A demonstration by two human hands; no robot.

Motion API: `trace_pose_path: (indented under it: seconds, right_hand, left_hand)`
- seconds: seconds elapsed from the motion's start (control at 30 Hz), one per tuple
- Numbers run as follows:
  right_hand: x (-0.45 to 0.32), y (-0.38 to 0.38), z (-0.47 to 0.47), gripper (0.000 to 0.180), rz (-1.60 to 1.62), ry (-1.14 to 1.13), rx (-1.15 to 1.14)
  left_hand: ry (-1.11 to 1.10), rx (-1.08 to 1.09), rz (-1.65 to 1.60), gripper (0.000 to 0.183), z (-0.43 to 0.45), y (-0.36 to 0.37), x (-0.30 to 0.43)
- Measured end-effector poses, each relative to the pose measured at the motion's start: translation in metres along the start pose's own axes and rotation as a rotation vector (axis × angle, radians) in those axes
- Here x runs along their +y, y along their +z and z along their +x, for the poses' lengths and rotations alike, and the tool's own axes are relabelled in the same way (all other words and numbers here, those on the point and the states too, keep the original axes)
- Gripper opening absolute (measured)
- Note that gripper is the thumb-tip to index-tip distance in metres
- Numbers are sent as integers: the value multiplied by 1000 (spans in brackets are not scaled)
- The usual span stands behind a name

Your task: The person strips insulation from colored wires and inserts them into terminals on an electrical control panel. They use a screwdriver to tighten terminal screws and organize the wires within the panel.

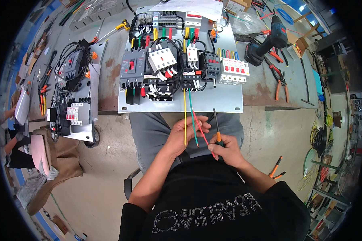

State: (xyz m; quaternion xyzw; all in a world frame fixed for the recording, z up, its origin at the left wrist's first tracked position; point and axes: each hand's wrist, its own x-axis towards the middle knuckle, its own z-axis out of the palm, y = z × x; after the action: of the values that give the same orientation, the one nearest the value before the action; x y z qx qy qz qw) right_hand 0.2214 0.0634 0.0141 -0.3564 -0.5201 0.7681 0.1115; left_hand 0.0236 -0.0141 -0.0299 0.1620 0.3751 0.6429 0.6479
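My right hand (226, 149) holds a screwdriver (217, 129) with an orange and dark handle, tip upward, and pinches the lower part of a red wire (201, 129). Beside it my left hand (184, 132) is raised, fingers partly curled behind the wires; whether it grips any is unclear. A yellow wire (185, 120) and a green wire (193, 122) hang past its fingers, with bare copper ends. Both run down from a black relay block (191, 82) on a metal mounting plate (169, 107). The plate also bears a breaker (132, 64), a white-topped contactor (162, 59) and small breakers (234, 69).
A cordless drill (267, 42) and orange-handled pliers (280, 84) lie right on the workbench (259, 96). A second wired plate (89, 132) stands left, overhanging the bench edge. Another tool with orange handles (276, 168) shows at lower right. Part of another person appears far left.
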Motion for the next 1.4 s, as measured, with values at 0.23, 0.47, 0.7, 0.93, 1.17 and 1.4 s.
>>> trace_pose_path:
  seconds: [0.23, 0.47, 0.7, 0.93, 1.17, 1.4]
  right_hand:
    - [-7, -1, 16, 11, -65, -34, 25]
    - [-68, -15, 7, 23, -540, -245, 46]
    - [-156, -14, -10, 34, -1006, -212, 70]
    - [-189, 12, -3, 30, -1223, -719, -38]
    - [-213, 41, 2, 31, -1547, -774, -127]
    - [-218, 54, 1, 30, -1610, -818, -123]
  left_hand:
    - [16, -51, -80, 28, 4, 1, 3]
    - [-14, 17, -97, 24, 5, -1, 2]
    - [6, -4, -104, 25, 9, -1, 6]
    - [38, -18, -108, 27, 10, -8, 3]
    - [47, -8, -95, 27, 13, -7, 5]
    - [85, -24, -86, 29, 16, -7, 5]
